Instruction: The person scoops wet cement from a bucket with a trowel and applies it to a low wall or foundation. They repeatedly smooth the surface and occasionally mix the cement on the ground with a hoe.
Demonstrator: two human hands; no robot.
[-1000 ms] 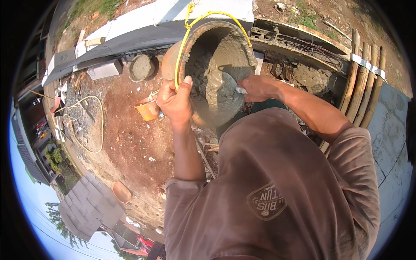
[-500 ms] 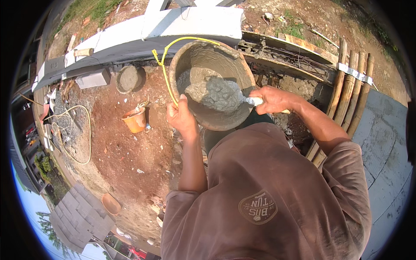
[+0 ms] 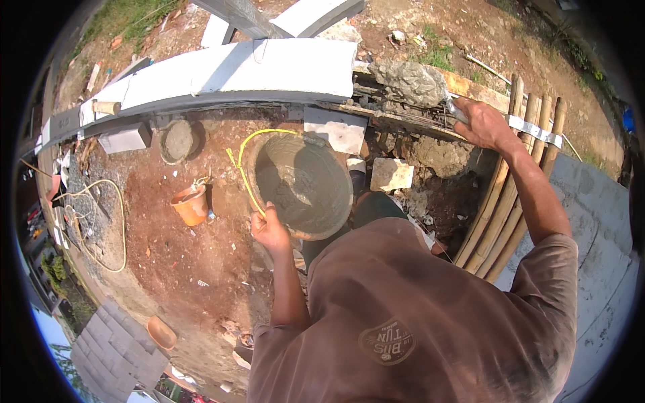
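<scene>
Well clear of the bucket, a loaded trowel over the form

The right hand (image 3: 485,124) is closed on the handle of the trowel (image 3: 449,103), arm stretched out, with a thick lump of grey mortar (image 3: 408,82) covering the blade. The left hand (image 3: 269,230) grips the near-left rim of the bucket (image 3: 334,158), where the yellow handle (image 3: 269,130) comes down. That bucket is in front of the body, mortar coating its inner wall.

Under the trowel, the wooden form (image 3: 403,118) with its metal bars butts against the end of the white-topped beam (image 3: 282,64). One pale slab (image 3: 336,130) fills the gap between bucket and form. Bamboo poles (image 3: 494,218) stand close beneath the right forearm, so room is tight there. Leftward it is looser: reddish soil (image 3: 158,248) spreads past a small orange bucket (image 3: 191,207).

Half a second ago the trowel and its mortar were inside the bucket; now both are out over the form, while the left hand has kept its hold.
</scene>
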